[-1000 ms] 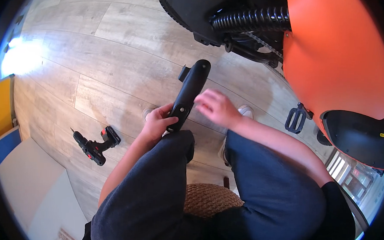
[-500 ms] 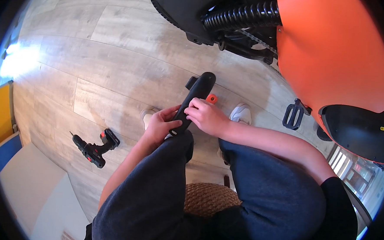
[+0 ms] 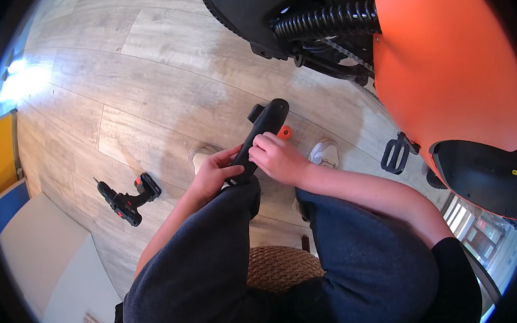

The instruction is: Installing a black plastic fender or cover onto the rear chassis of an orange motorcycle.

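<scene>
A long black plastic cover (image 3: pixel 272 115) with rounded ends and a small block on its left side slants up from my knee. My left hand (image 3: pixel 212 174) wraps the cover's lower part, with the thumb lying on top. On its right edge, the fingers of my right hand (image 3: pixel 279 158) are closed in a pinch against the middle of the cover. Whether they hold a small piece as well is hidden. Just beyond that hand an orange round end of some object (image 3: pixel 285 132) shows; the remainder of it is covered.
A black cordless drill (image 3: pixel 127 199) lies on the wood floor (image 3: pixel 171 46) to the left. An orange and black pedal vehicle (image 3: pixel 450 72) stands at the upper right, its black pedal (image 3: pixel 395 153) sticking out. Pale boards (image 3: pixel 44 238) lean at the lower left.
The cover and my left hand have shifted very slightly. My right hand stays at the cover's edge with its fingers a little changed.
</scene>
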A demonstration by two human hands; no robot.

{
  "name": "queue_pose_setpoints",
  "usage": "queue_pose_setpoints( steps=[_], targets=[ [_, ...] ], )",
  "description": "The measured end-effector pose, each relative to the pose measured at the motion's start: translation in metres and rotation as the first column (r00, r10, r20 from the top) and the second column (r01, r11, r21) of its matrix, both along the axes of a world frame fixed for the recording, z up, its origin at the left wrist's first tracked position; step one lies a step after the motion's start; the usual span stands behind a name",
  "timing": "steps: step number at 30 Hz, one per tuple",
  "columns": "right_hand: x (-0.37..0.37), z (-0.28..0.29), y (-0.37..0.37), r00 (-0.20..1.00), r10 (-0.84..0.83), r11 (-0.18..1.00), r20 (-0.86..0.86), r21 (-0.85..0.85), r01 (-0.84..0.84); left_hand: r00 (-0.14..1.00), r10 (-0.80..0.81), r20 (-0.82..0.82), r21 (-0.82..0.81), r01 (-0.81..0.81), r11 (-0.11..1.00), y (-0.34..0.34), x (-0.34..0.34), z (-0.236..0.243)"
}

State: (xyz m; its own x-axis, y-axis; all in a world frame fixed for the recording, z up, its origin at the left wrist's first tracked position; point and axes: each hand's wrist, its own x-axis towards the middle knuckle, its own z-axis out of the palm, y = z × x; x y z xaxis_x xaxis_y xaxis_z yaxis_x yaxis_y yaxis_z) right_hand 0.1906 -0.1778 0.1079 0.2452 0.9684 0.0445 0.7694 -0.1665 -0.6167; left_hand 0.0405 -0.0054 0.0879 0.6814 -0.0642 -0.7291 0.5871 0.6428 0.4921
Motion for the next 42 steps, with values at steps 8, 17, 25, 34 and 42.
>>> queue_pose_setpoints(
  steps=[8, 17, 25, 34, 42],
  targets=[
    [-0.002, -0.007, -0.002, 0.991, -0.022, 0.996, -0.129, 0.077, 0.032, 1.0, -0.02, 0.02, 0.034, 0.019, 0.999, 0.003, 0.003, 0.007],
    [0.002, 0.002, -0.001, 0.996, -0.019, 0.998, -0.084, -0.06, 0.014, 0.995, -0.076, 0.065, 0.079, 0.071, 0.994, 0.004, 0.001, 0.003],
    [0.006, -0.002, -0.003, 0.991, 0.025, 0.998, -0.128, 0.064, -0.017, 0.997, -0.07, 0.041, 0.051, 0.068, 0.996, 0.004, 0.003, 0.006],
    [0.003, 0.004, 0.001, 0.997, 0.059, 0.998, 0.052, -0.029, -0.057, 0.997, -0.058, 0.056, -0.011, 0.059, 0.998, 0.003, 0.0, 0.002],
    [0.007, 0.001, -0.003, 0.993, 0.032, 0.998, -0.116, 0.052, -0.026, 0.999, -0.038, -0.012, -0.064, 0.038, 0.997, 0.006, 0.004, 0.01]
  ],
)
